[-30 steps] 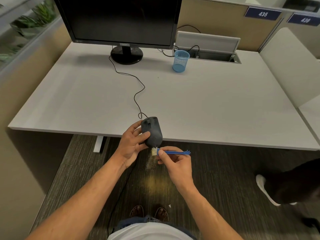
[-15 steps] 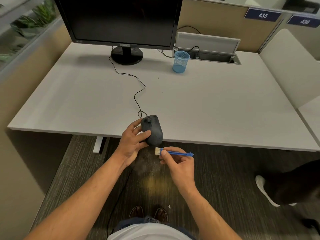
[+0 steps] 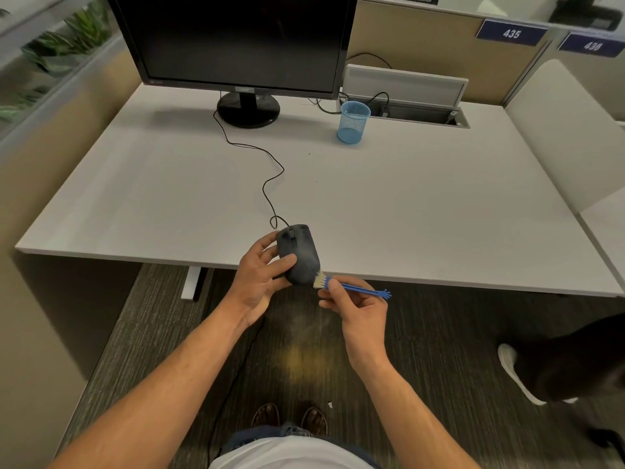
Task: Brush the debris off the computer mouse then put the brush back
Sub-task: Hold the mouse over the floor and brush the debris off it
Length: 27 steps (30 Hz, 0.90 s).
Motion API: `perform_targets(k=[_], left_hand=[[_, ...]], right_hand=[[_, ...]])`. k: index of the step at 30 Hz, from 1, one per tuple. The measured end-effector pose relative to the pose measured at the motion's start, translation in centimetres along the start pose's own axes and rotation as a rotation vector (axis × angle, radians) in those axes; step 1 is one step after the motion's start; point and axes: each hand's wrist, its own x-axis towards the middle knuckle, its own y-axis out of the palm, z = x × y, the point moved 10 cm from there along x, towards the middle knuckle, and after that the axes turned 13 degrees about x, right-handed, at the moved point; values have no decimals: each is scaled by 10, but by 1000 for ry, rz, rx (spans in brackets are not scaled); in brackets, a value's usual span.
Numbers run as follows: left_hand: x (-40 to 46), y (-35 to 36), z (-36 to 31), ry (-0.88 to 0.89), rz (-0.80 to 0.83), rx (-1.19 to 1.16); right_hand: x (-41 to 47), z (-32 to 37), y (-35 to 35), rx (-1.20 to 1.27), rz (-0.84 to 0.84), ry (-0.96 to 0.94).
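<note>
Just past the near edge of the white desk (image 3: 422, 204), the left hand (image 3: 257, 282) grips the dark computer mouse (image 3: 299, 253) from its left side, fingers curled around the body and the thumb laid across its top, holding it lifted with its nose toward the monitor (image 3: 236, 42). The right hand (image 3: 358, 313) pinches the small blue brush (image 3: 351, 287) between thumb and fingertips near the head, its handle pointing right and ending in a tiny hand-shaped tip, both forearms reaching forward from below. The pale bristles touch the lower right corner of the mouse. Half a second earlier the bristles sat just clear of the mouse, slightly below it; now they have come up against its rear edge, and the mouse has tilted a little. A faint dusting of debris lies on the carpet (image 3: 439, 350) under the hands. The mouse's black cable (image 3: 267, 184) snakes back across the desk toward the monitor stand. Farther back stands a blue mesh pen cup (image 3: 352, 122), upright, with nothing visible inside it, just beside an open cable tray (image 3: 422, 115) in the desk, where cords run in.
</note>
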Motion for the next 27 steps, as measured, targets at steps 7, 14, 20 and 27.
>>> perform_targets(k=[7,14,20,27], left_hand=[[-2,3,-3,9,3,1],[-4,7,-5,10,18,32],[-4,5,-4,7,6,21],[-6,8,-1,-7,25,9]], right_hand=[[-10,-11,13,-40,68,23],[-21,-20,25,-130,180,23],[-13,-7,2,-76,68,4],[7,21,-14,38,-59,-33]])
